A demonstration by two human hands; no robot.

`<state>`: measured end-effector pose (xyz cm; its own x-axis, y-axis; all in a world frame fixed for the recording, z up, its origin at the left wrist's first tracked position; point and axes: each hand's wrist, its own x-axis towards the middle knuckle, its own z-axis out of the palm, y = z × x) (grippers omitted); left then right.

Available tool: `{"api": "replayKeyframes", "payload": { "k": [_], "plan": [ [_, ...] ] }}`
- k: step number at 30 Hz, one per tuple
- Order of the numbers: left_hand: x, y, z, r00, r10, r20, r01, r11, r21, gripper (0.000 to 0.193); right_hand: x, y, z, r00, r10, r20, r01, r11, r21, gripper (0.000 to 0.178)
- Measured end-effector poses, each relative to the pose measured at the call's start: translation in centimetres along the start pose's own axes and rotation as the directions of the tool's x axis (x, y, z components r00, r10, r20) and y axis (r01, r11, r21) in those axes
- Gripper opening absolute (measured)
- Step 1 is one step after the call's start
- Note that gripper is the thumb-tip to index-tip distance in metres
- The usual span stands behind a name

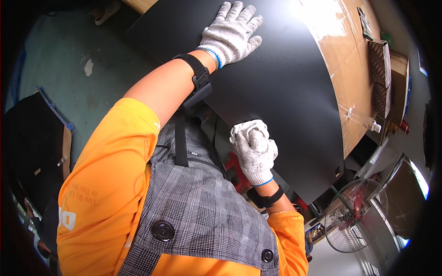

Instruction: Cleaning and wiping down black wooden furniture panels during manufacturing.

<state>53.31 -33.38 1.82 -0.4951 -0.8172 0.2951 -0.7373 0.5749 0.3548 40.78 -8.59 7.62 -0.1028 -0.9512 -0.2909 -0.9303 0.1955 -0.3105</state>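
A large flat black panel (290, 101) spreads out in front of me, its near edge close to my apron. My left hand (231, 34), in a greyish-white knit glove, lies on its far part with the fingers spread. At the near edge my right hand (254, 154), gloved the same way, is closed round a crumpled white cloth (251, 125). The cloth sits against the panel's edge; whether it presses on the surface I cannot tell.
Brown cardboard (354, 69) lies beyond the panel on the right, with a clear plastic bottle (366, 120) on it. A wire-caged fan (357, 216) stands at the lower right. To the left, another dark panel (34, 147) rises above the green floor (106, 69).
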Motion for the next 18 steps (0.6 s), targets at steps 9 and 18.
{"api": "replayKeyframes", "payload": {
  "k": [9,18],
  "plan": [
    [0.0,0.2,0.1,1.000,-0.009,0.008,0.009,0.999,-0.031,0.045,0.1,0.1,0.1,1.000,0.011,-0.004,-0.010,0.997,0.083,0.010],
    [0.1,0.2,0.4,1.000,-0.005,0.011,0.005,1.000,-0.013,0.048,0.3,-0.3,0.1,0.985,0.127,0.117,-0.146,0.975,0.170,0.015]
  ]
}}
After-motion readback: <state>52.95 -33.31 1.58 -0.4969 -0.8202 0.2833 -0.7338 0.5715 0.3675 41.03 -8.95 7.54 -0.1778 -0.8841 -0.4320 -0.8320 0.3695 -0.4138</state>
